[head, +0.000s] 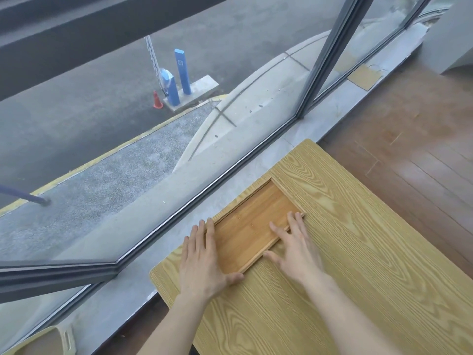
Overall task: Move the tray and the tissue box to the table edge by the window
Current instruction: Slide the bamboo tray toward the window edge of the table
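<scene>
A shallow bamboo tray (252,219) lies on the light wooden table (358,252), along the table edge nearest the window. My left hand (202,260) lies flat against the tray's window-side rim, thumb hooked round its near corner. My right hand (297,249) rests with spread fingers on the tray's inner floor and its room-side rim. Neither hand lifts the tray; it sits flat on the table. The tissue box is not in view.
A grey stone sill (163,242) and large window panes run along the table's left side. Brown wooden floor (409,139) lies to the right. A beige chair back (43,342) shows at the bottom left.
</scene>
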`<act>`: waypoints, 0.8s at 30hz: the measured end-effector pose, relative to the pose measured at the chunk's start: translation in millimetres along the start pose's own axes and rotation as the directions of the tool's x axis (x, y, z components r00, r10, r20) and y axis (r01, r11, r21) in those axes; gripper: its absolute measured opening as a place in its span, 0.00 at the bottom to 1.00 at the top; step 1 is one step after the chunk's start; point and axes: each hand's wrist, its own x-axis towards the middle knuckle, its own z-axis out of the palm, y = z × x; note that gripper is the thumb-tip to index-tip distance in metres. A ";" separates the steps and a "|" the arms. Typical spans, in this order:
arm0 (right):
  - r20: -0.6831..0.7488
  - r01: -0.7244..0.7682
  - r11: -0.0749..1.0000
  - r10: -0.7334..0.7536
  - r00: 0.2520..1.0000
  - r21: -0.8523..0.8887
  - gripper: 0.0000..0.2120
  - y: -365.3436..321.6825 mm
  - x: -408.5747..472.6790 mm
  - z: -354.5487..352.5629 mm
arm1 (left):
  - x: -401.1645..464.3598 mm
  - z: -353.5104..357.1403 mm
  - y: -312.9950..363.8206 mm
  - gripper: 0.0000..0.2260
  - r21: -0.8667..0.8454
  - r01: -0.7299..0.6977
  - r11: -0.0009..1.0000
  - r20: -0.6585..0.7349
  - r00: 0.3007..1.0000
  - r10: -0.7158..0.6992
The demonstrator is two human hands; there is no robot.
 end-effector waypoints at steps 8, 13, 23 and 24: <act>-0.013 0.004 1.000 -0.004 1.000 0.016 0.40 -7.9 10.3 -0.9 | 13.8 -3.9 -5.4 0.70 -0.037 0.032 0.999 0.017 0.999 -0.031; -0.022 0.012 1.000 -0.011 1.000 0.015 0.40 -6.9 12.2 1.7 | 18.3 -5.0 -7.1 0.71 -0.029 0.033 0.999 0.027 0.999 -0.032; -0.103 0.008 0.996 -0.017 0.995 -0.084 0.49 -3.0 2.3 1.0 | 18.8 -13.6 2.1 0.65 0.029 -0.041 0.999 0.006 0.999 0.041; -0.122 -0.009 0.995 -0.004 0.993 -0.102 0.50 -1.7 0.3 -0.6 | 20.6 -15.2 4.9 0.65 0.038 -0.055 0.998 0.002 0.999 0.055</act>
